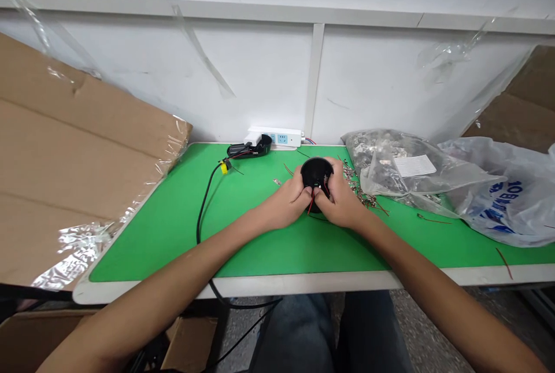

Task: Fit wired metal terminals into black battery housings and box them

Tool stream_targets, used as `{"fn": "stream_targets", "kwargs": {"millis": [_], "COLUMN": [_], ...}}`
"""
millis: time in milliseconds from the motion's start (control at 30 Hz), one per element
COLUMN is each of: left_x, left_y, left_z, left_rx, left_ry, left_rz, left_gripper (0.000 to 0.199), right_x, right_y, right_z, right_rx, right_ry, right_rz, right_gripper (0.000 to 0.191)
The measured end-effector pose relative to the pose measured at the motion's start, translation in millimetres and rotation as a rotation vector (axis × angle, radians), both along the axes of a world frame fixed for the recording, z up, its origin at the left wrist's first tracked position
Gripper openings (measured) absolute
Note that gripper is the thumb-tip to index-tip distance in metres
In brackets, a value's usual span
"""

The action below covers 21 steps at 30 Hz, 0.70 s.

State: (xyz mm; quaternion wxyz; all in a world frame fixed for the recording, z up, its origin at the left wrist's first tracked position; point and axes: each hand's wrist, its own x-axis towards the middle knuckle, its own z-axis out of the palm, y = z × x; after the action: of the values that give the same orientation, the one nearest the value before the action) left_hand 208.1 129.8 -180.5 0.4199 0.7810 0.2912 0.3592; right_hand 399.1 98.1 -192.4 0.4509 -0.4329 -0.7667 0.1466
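Observation:
A round black housing [317, 172] with a hollow inside is held just above the green mat, between both hands. My left hand [291, 199] grips its left side, the thumb pressed at the lower middle. On the right side my right hand [341, 196] is wrapped round it, its thumb close to the other thumb. Red and black wires [311, 203] come out near the thumbtips. What the thumbs press is too small to make out. Small metal parts with wires [370, 200] lie scattered just right of my right hand.
The green mat [165, 234] covers the table. At the back are a power strip [282, 138] and another black housing [263, 145]. A black cable [200, 211] crosses the left part. Plastic bags [390, 159] stand right; cardboard [87, 153] leans left.

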Motion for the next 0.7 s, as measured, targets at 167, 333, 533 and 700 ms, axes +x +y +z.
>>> {"fn": "stream_targets", "kwargs": {"millis": [167,333,533,700], "left_x": [-2,-1,2,4], "left_y": [-2,-3,-4,-4], "left_z": [3.5,2.4,-1.6,-4.2], "left_rx": [0.031,-0.018,-0.056,-0.059], "left_ry": [0.047,-0.002,-0.032,0.015], "left_rz": [-0.029,-0.03,-0.02,-0.008], "left_gripper": [0.048,0.047,0.045,0.047], "right_x": [1,0,2,4], "right_y": [1,3,4,4], "right_z": [-1.4,-6.1,-12.6,-17.0], "right_rx": [0.006,0.004,0.013,0.024], "right_ry": [0.035,0.057,0.026,0.002], "right_rz": [0.035,0.049,0.043,0.03], "right_gripper": [0.06,0.061,0.061,0.06]}}
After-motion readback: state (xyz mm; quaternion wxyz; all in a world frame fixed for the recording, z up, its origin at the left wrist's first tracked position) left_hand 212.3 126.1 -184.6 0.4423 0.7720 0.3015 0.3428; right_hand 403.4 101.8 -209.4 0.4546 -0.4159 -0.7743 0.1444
